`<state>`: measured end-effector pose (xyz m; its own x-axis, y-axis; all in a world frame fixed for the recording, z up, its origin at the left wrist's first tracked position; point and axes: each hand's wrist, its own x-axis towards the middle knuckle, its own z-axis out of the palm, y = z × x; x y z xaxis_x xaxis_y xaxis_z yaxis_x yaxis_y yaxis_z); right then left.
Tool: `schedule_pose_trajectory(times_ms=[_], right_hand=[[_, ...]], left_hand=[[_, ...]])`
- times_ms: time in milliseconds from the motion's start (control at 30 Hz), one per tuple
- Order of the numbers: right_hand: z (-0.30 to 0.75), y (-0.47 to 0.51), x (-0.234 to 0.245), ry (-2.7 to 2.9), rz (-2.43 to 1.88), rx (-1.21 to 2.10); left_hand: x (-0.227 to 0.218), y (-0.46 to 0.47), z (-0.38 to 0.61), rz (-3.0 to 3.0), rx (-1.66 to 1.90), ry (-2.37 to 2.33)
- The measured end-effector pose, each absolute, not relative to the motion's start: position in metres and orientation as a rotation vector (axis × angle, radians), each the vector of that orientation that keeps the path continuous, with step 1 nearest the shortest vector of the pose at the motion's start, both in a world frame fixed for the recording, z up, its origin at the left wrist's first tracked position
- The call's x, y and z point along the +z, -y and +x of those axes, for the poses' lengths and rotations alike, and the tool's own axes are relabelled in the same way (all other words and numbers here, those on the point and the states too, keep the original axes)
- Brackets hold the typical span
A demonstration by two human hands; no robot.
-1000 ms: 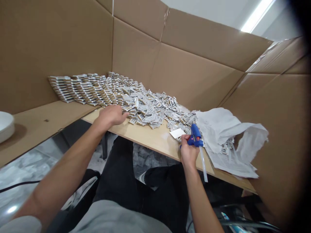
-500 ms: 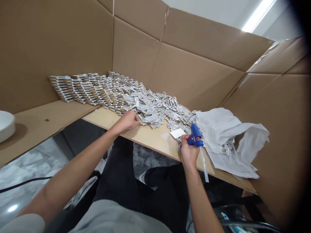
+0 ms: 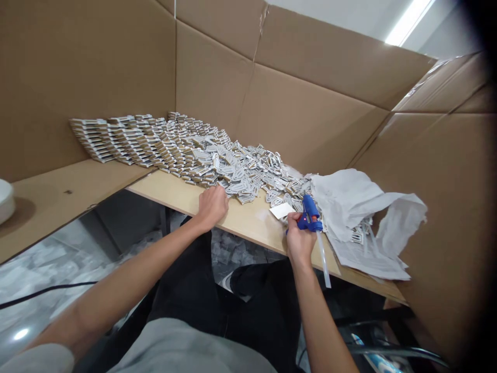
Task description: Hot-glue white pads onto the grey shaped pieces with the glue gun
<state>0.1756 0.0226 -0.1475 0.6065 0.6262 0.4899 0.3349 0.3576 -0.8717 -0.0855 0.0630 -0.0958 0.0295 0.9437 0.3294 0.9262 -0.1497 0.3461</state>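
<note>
My right hand (image 3: 298,241) grips a blue glue gun (image 3: 309,215) with a clear glue stick (image 3: 323,259) poking out behind, its nozzle near a small white card (image 3: 282,211) on the wooden board (image 3: 248,223). My left hand (image 3: 213,204) rests on the board with fingers curled at the near edge of a big heap of small grey-white pieces (image 3: 233,173). What the curled fingers hold, if anything, is hidden. More of these pieces stand in neat stacked rows (image 3: 120,140) to the left.
Crumpled white paper sheets (image 3: 361,217) lie at the right end of the board. Tall cardboard walls (image 3: 310,88) enclose the back and sides. A cardboard shelf (image 3: 58,194) with a white dish (image 3: 4,199) is on the left. A black cable (image 3: 39,295) runs across the floor.
My left hand has slid right along the front of the heap and pulled back toward the board's near edge, fingers curling. My right hand with the glue gun stays put.
</note>
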Motion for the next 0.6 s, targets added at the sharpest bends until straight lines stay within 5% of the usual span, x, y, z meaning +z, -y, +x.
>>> schedule_pose_trajectory(times_ms=[167, 467, 600], right_hand=[[0.174, -0.024, -0.147, 0.929, -1.230, 0.233], [0.174, -0.024, -0.148, 0.948, -1.251, 0.234], [0.176, -0.022, -0.147, 0.977, -1.259, 0.250]], left_hand=[[-0.074, -0.073, -0.108, 2.078, 0.828, -1.602], [-0.002, -0.057, -0.173, 1.700, 1.652, -1.158], [0.008, -0.047, -0.182, 1.632, 1.657, -1.145]])
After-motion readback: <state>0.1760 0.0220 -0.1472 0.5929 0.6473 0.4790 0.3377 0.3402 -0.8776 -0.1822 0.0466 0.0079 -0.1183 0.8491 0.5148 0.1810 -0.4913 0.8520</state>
